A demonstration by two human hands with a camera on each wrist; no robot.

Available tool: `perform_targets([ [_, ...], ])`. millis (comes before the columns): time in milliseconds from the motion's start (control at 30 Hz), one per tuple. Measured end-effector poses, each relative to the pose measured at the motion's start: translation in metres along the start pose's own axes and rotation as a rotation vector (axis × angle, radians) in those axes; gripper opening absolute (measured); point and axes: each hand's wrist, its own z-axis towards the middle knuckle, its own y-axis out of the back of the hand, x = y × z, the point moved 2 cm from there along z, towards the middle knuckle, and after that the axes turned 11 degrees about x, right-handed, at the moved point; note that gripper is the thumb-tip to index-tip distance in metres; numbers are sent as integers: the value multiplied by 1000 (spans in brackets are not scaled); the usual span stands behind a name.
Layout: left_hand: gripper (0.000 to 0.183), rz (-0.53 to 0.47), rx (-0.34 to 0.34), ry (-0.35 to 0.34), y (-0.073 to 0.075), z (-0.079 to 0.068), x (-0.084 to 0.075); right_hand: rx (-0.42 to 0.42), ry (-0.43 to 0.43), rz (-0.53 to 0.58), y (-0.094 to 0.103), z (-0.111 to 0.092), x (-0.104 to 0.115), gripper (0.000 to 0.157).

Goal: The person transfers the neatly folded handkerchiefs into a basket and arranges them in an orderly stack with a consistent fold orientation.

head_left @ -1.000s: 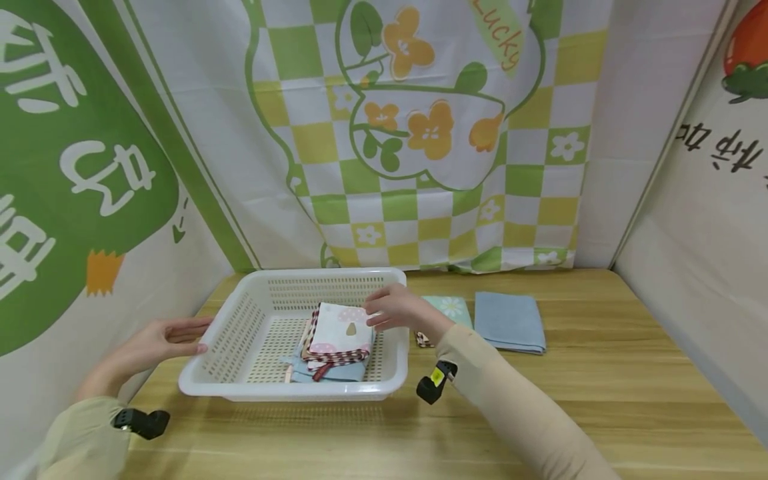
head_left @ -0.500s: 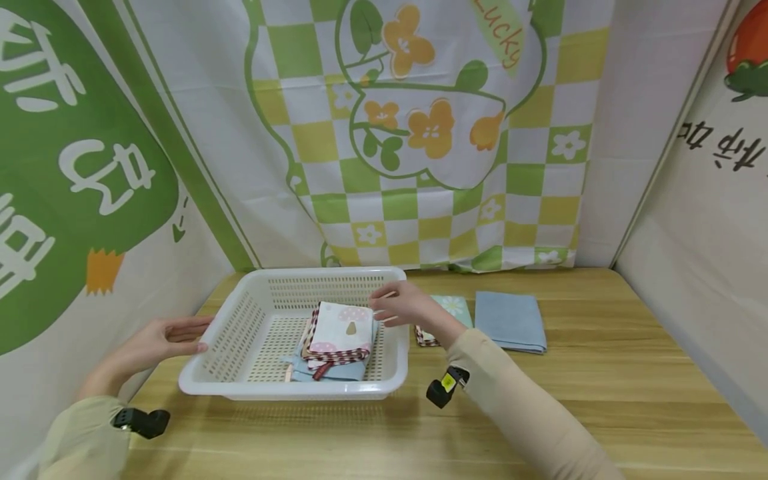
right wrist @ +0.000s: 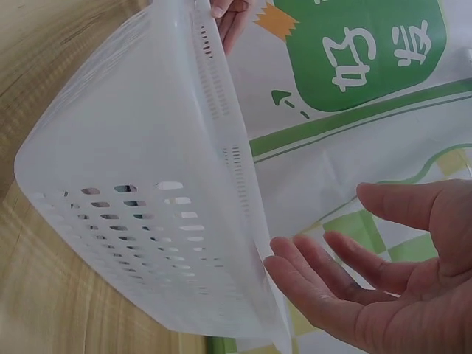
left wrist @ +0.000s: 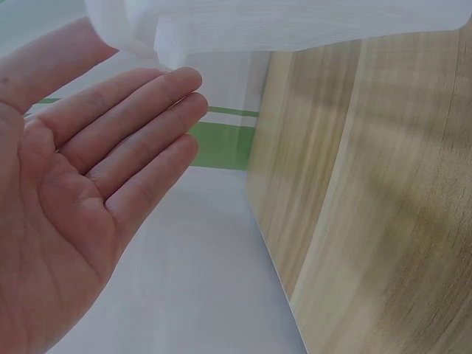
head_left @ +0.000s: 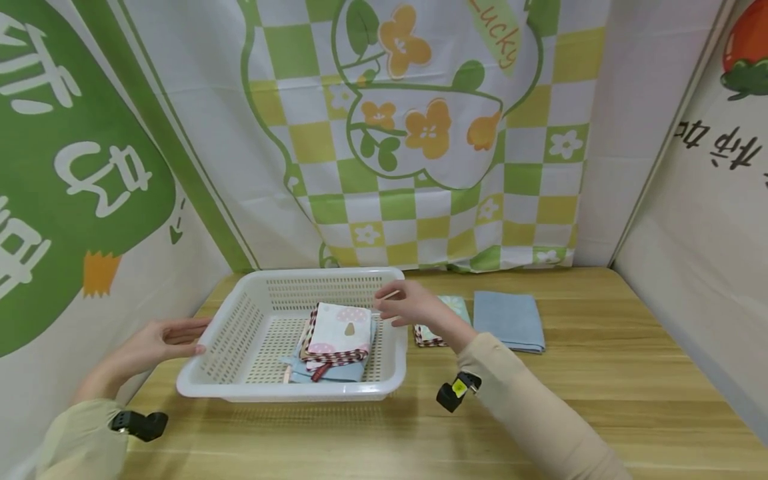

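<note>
In the head view a white plastic basket (head_left: 216, 391) with slotted walls stands on the table. Inside it, a folded cloth (head_left: 342, 330) with pink mushrooms and a checked edge tops a small pile over a light blue cloth (head_left: 354, 373). My left hand (head_left: 141, 347) is at the basket's left rim, its thumb touching the rim; the left wrist view shows its fingers (left wrist: 147, 140) straight below the rim. Over the right rim hovers my right hand (head_left: 414, 308), fingers slightly bent. Nothing lies between its thumb and fingers in the right wrist view.
Right of the basket lie a folded green cloth (head_left: 456, 305) with a daisy print, partly hidden by my right hand, and a folded blue cloth (head_left: 509, 321). A checked curtain (head_left: 432, 227) hangs at the table's (head_left: 540, 413) far edge, with printed walls on both sides.
My right hand has drawn back to the right, from beside the mushroom cloth to over the basket's right rim. The left hand keeps its place, and the cloths lie as before.
</note>
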Motion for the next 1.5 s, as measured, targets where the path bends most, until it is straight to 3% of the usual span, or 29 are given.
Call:
perform_targets([
  [767,65,6,6,18,0,1,3,-20,52,-77,24,-21,-10,41],
  [1500,67,5,7,9,-2,1,4,-100,20,-98,50,-32,-29,40],
])
